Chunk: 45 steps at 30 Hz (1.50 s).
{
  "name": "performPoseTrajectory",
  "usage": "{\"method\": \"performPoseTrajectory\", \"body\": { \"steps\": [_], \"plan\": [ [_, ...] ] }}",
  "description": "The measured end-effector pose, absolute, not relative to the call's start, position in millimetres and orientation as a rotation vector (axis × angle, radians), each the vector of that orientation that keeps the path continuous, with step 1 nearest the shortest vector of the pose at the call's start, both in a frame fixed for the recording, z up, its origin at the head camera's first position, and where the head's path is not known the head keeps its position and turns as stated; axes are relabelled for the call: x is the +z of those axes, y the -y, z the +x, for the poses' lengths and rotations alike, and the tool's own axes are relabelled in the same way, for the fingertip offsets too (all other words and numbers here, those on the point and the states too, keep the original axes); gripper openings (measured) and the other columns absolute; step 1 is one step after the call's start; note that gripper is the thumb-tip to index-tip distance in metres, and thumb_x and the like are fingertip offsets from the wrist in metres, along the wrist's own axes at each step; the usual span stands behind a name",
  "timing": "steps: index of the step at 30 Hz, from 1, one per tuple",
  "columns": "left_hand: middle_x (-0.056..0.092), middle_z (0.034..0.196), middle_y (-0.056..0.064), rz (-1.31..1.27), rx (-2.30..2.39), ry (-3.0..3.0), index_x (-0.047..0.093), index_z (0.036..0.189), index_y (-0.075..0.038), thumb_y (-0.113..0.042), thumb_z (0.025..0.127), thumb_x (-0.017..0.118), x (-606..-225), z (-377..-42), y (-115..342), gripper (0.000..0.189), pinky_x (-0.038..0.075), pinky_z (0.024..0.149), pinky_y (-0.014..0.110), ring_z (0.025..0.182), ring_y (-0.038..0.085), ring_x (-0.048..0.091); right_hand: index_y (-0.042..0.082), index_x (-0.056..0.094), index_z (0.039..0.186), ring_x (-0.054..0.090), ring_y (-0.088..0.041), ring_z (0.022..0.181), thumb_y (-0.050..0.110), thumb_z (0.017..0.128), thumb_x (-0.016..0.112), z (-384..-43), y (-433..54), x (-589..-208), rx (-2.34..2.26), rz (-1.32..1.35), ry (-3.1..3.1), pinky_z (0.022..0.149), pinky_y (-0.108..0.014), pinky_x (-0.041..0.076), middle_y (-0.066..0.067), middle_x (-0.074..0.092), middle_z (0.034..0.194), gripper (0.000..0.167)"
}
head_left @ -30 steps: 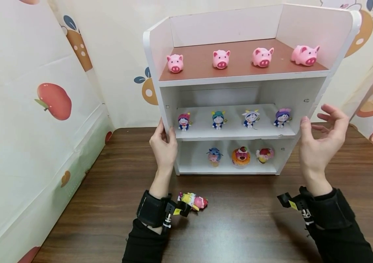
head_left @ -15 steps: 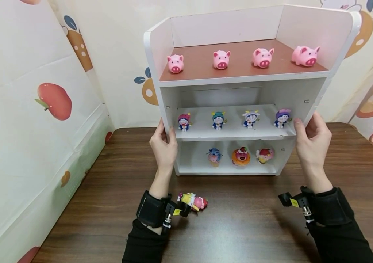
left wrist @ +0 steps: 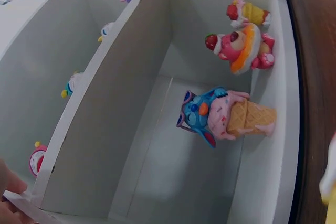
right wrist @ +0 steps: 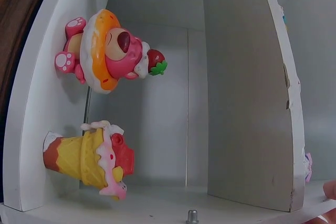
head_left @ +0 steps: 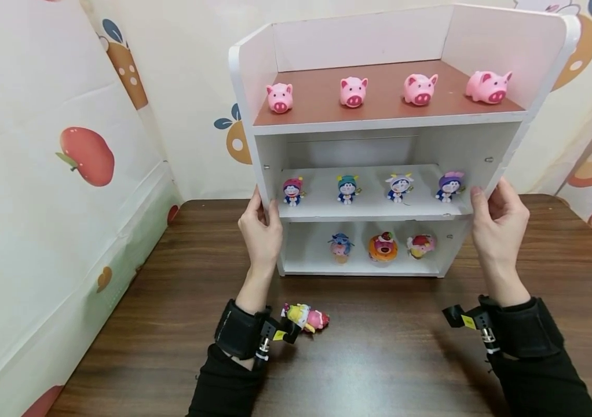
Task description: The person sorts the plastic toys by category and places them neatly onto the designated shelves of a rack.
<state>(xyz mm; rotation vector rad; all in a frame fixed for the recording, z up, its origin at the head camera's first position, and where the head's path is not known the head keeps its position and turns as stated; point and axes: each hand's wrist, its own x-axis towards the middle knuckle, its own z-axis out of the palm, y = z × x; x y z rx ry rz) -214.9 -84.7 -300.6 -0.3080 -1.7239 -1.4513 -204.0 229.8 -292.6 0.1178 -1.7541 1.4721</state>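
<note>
A white shelf unit [head_left: 364,274] stands upright at the back of the table. My left hand [head_left: 262,237] holds the front edge of its left side panel, thumb inside and fingers outside. On the opposite side panel, my right hand [head_left: 499,234] grips the edge the same way, near middle-shelf height. The bottom compartment has a blue figure on an ice cream cone [left wrist: 220,114], a pink bear in an orange ring [right wrist: 113,51] and a yellow cone figure [right wrist: 92,156]. Between my forearms a yellow and pink figure [head_left: 315,320] lies on its side.
Several pink pigs [head_left: 353,92] line the brown top shelf. Several small hatted figures [head_left: 347,190] stand along the middle shelf. The dark wooden table [head_left: 379,359] runs up to patterned walls [head_left: 134,145] behind and at both sides.
My right hand has moved left from beside the unit, its spread fingers closing on the right panel edge. My left hand stays on the left panel. The view has shifted slightly.
</note>
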Motion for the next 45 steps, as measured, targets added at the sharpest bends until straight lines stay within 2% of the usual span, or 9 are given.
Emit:
{"method": "performPoseTrajectory", "body": {
  "steps": [9, 15, 19, 23, 30, 34, 39, 45],
  "plan": [
    [0.055, 0.11, 0.028, -0.339, -1.347, 1.907, 0.048, 0.118, 0.014, 0.008, 0.084, 0.051, -278.9, -194.3, 90.7, 0.035, 0.048, 0.073, 0.042, 0.095, 0.034, 0.057, 0.006, 0.056, 0.12, 0.057, -0.016, 0.099, 0.001, 0.086, 0.051, -204.0, -228.6, -292.1, 1.458, 0.101, 1.761, 0.08, -0.023, 0.046, -0.014, 0.057, 0.115, 0.034],
    [0.061, 0.1, 0.019, -0.311, -1.19, 2.037, 0.052, 0.118, 0.008, -0.004, 0.085, 0.056, -282.2, -195.3, 108.4, 0.035, 0.052, 0.065, 0.03, 0.083, 0.021, 0.061, 0.008, 0.055, 0.121, 0.056, -0.017, 0.101, 0.002, 0.087, 0.051, -204.3, -227.8, -291.3, 1.477, 0.099, 1.764, 0.082, -0.027, 0.045, -0.013, 0.056, 0.117, 0.035],
    [0.054, 0.091, 0.016, -0.318, -1.068, 2.031, 0.052, 0.116, 0.007, -0.005, 0.084, 0.057, -279.6, -182.7, 111.6, 0.034, 0.049, 0.06, 0.027, 0.074, 0.019, 0.053, 0.007, 0.056, 0.119, 0.057, -0.017, 0.1, 0.001, 0.086, 0.052, -204.3, -228.6, -290.9, 1.499, 0.096, 1.753, 0.081, -0.026, 0.045, -0.013, 0.057, 0.115, 0.034],
    [0.05, 0.086, 0.014, -0.433, -0.987, 2.037, 0.055, 0.107, 0.006, -0.001, 0.082, 0.058, -281.1, -170.3, 109.3, 0.025, 0.044, 0.057, 0.027, 0.071, 0.019, 0.049, 0.007, 0.057, 0.119, 0.057, -0.016, 0.099, 0.001, 0.085, 0.053, -203.1, -229.2, -289.9, 1.492, 0.09, 1.769, 0.081, -0.026, 0.046, -0.013, 0.058, 0.114, 0.034],
    [0.059, 0.085, 0.009, -0.697, -0.846, 2.189, 0.06, 0.096, 0.002, -0.001, 0.08, 0.062, -286.6, -145.1, 96.4, 0.017, 0.046, 0.064, 0.026, 0.074, 0.018, 0.053, 0.008, 0.057, 0.118, 0.057, -0.015, 0.099, 0.002, 0.084, 0.055, -200.5, -230.9, -287.1, 1.522, 0.065, 1.791, 0.083, -0.028, 0.045, -0.012, 0.058, 0.114, 0.034],
    [0.06, 0.086, 0.004, -0.812, -0.74, 2.294, 0.061, 0.095, -0.001, -0.006, 0.079, 0.065, -294.7, -133.1, 90.4, 0.017, 0.047, 0.068, 0.025, 0.079, 0.015, 0.055, 0.008, 0.058, 0.117, 0.057, -0.015, 0.098, 0.002, 0.084, 0.056, -199.3, -231.9, -286.5, 1.563, 0.059, 1.779, 0.083, -0.027, 0.044, -0.012, 0.058, 0.114, 0.034],
    [0.059, 0.09, 0.003, -0.965, -0.571, 2.41, 0.061, 0.097, -0.003, -0.012, 0.079, 0.066, -305.3, -120.2, 85.3, 0.022, 0.047, 0.074, 0.028, 0.086, 0.016, 0.056, 0.006, 0.059, 0.116, 0.058, -0.015, 0.096, 0.0, 0.082, 0.057, -199.4, -232.9, -286.4, 1.611, 0.078, 1.743, 0.082, -0.024, 0.045, -0.012, 0.059, 0.112, 0.034],
    [0.056, 0.096, 0.002, -1.067, -0.205, 2.598, 0.06, 0.104, -0.006, -0.02, 0.076, 0.068, -321.4, -107.7, 80.9, 0.033, 0.043, 0.068, 0.027, 0.088, 0.016, 0.052, 0.005, 0.059, 0.116, 0.058, -0.015, 0.096, -0.001, 0.082, 0.057, -200.8, -233.0, -286.5, 1.605, 0.103, 1.735, 0.081, -0.023, 0.045, -0.012, 0.059, 0.112, 0.034]
  ]
}}
